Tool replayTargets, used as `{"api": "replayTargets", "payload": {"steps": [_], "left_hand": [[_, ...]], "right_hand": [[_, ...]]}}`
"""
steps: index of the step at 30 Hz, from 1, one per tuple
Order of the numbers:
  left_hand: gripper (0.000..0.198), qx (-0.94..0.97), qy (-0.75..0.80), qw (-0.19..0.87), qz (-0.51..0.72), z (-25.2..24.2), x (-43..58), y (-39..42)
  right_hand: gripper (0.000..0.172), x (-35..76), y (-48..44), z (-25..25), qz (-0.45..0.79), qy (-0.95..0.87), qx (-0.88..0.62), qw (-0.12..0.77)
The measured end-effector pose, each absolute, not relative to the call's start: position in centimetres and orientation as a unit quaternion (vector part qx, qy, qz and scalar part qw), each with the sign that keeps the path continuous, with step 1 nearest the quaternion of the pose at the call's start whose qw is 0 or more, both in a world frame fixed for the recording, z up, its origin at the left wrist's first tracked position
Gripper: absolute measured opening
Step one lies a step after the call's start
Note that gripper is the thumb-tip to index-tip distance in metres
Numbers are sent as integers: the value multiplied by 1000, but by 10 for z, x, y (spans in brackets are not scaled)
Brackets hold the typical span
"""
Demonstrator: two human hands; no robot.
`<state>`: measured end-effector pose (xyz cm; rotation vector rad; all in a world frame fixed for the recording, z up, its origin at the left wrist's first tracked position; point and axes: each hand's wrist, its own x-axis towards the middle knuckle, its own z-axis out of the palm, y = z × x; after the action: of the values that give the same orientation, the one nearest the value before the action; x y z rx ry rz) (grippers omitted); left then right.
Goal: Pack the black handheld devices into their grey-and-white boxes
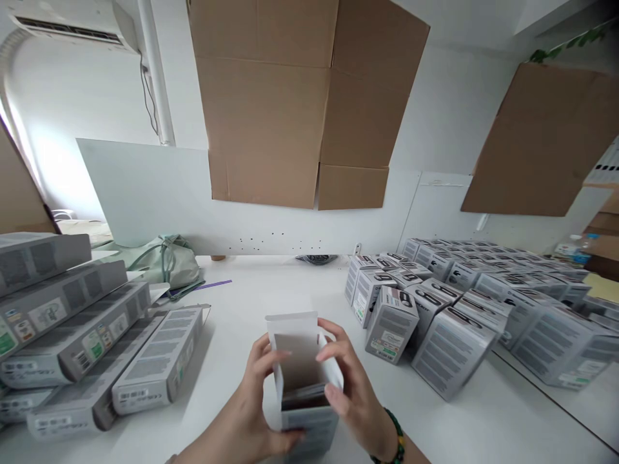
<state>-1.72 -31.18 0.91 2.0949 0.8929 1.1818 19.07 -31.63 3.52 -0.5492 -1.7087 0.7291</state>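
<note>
A small grey and white cardboard box (309, 422) stands in front of me with its top open and its back flap (293, 324) raised. Inside, near the front wall, shows the edge of something flat and dark (304, 396); I cannot make out what it is. My left hand (261, 399) grips the box along its left side, thumb at the front and fingers over the left edge. On the other side, my right hand (345, 380) holds the right side flap (331, 370) between thumb and fingers. A beaded bracelet (397, 438) circles my right wrist.
Long grey cartons with open end flaps (159, 361) lie stacked at the left. Many closed boxes (394, 322) stand in rows at the right of the white table (261, 283). At the back left are a pale green bag (167, 261) and a purple strip (213, 284).
</note>
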Motion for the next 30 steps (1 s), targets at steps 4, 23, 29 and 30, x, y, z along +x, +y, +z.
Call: {"api": "replayTargets", "payload": {"steps": [4, 23, 29, 30], "left_hand": [[90, 696, 367, 337, 517, -1, -16, -296], [91, 420, 524, 527, 521, 3, -6, -275], [93, 437, 517, 531, 509, 1, -3, -277], [94, 437, 522, 529, 507, 0, -3, -276]], "right_hand": [[33, 194, -297, 21, 405, -623, -256, 618], [48, 142, -248, -32, 648, -410, -303, 566], [47, 151, -249, -36, 642, -424, -311, 558], [46, 152, -248, -36, 642, -426, -311, 557]]}}
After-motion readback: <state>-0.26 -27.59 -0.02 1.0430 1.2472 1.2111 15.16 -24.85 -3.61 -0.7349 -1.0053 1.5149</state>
